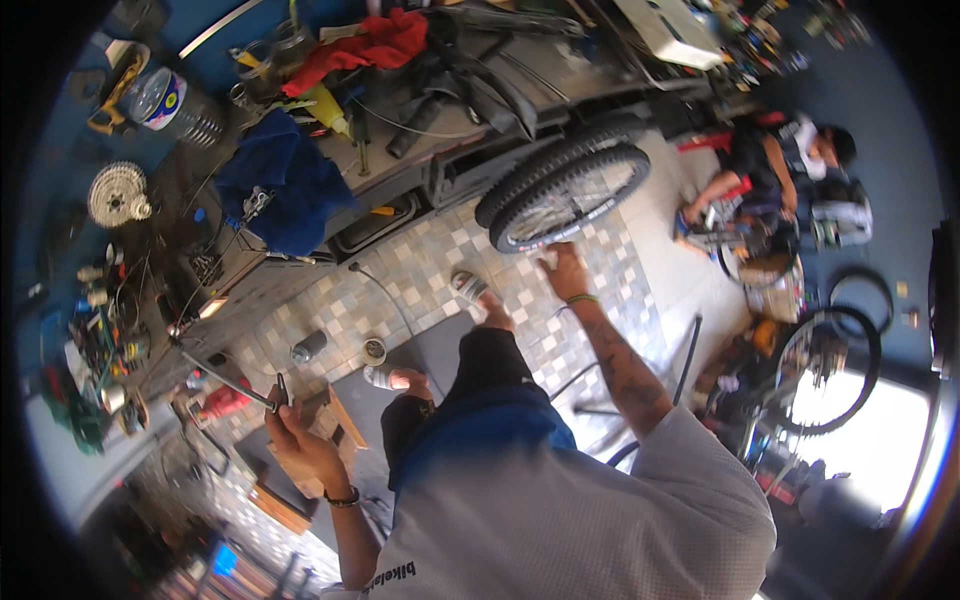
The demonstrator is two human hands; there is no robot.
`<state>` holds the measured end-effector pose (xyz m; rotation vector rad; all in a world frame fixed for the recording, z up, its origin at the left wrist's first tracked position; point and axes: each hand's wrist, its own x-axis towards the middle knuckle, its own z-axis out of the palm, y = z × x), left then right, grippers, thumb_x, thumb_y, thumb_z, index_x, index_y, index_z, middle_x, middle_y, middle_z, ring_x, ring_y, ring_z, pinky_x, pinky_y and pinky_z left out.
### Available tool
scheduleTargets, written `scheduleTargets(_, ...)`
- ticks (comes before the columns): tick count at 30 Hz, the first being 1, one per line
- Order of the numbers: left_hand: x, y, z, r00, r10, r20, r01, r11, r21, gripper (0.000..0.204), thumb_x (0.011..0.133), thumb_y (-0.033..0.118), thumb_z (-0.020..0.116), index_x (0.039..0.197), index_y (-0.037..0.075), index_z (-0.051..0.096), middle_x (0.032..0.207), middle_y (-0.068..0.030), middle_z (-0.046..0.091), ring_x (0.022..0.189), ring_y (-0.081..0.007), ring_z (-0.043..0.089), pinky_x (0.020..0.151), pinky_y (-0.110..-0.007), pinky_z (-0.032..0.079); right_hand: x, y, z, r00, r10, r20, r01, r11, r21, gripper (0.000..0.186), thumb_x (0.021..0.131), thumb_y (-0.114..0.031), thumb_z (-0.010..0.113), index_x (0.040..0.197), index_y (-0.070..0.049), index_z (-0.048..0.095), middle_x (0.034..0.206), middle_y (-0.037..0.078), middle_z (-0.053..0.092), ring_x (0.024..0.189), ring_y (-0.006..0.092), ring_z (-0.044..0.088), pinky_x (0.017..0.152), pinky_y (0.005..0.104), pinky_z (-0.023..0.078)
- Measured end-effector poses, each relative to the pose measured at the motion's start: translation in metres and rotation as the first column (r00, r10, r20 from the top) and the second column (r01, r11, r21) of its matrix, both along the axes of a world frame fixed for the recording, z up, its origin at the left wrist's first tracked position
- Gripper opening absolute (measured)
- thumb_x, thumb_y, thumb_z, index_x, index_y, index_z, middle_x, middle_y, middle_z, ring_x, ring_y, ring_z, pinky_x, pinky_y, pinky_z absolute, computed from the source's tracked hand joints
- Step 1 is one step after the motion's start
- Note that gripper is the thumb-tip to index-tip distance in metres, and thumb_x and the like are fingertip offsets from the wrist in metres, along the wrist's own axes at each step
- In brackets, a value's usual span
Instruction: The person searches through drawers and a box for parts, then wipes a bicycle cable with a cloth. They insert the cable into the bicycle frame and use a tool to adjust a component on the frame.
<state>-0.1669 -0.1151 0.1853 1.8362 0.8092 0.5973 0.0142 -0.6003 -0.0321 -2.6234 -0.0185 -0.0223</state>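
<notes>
My left hand (305, 450), at the lower left, is closed round the dark end of a long, thin grey rod-like tool (235, 383). The tool slants up and left toward the workbench; its exact kind is unclear. My right hand (565, 272) reaches forward beside the lower rim of a bicycle wheel (575, 238) with a black knobbly tyre. Its fingers are small and blurred, so I cannot tell whether they touch or grip the tyre. A second black tyre (492, 203) stands right behind that wheel, by the bench.
The workbench (385, 170) carries a blue cloth (285, 180), a red cloth (370, 48), a plastic bottle (175, 105) and tools. A grey canister (309, 346) stands on the tiled floor. Another person (775, 170) sits at the right, near a hanging wheel (872, 375).
</notes>
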Motion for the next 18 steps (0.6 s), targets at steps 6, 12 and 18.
scheduleTargets(6, 0.007, -0.079, -0.011, 0.976, 0.202, -0.086, -0.211, 0.972, -0.102, 0.033, 0.112, 0.021, 0.048, 0.126, -0.006, 0.061, 0.122, -0.0164, 0.068, 0.110, -0.0234, 0.068, 0.098, -0.039, 0.056, 0.178, -0.174, -0.058, 0.974, 0.054, -0.222, -0.194, 0.709, -0.678, 0.085, 0.082, -0.049, 0.081, 0.143, 0.002, 0.051, 0.151, 0.024, 0.049, 0.138, 0.0405, 0.048, 0.115, 0.0483, 0.041)
scheduleTargets(12, -0.027, -0.148, -0.009, 0.849, 0.422, -0.317, -0.459, 0.887, -0.048, 0.033, 0.110, 0.024, 0.053, 0.116, -0.005, 0.068, 0.101, -0.0123, 0.075, 0.095, -0.0181, 0.070, 0.087, -0.033, 0.056, 0.239, -0.204, -0.060, 0.922, 0.214, -0.324, -0.372, 0.725, -0.580, 0.125, 0.073, -0.039, 0.092, 0.166, -0.011, 0.013, 0.169, 0.022, 0.022, 0.156, 0.0383, 0.024, 0.126, 0.0487, 0.025)
scheduleTargets(18, -0.075, -0.205, 0.003, 0.642, 0.664, -0.384, -0.702, 0.710, 0.056, 0.036, 0.103, 0.021, 0.063, 0.134, 0.002, 0.064, 0.079, -0.0081, 0.074, 0.073, -0.0126, 0.067, 0.069, -0.029, 0.052, 0.241, -0.189, -0.050, 0.839, 0.360, -0.407, -0.539, 0.461, -0.704, 0.123, 0.071, -0.059, 0.088, 0.163, -0.009, 0.023, 0.163, 0.024, 0.031, 0.151, 0.0382, 0.034, 0.122, 0.0500, 0.031)
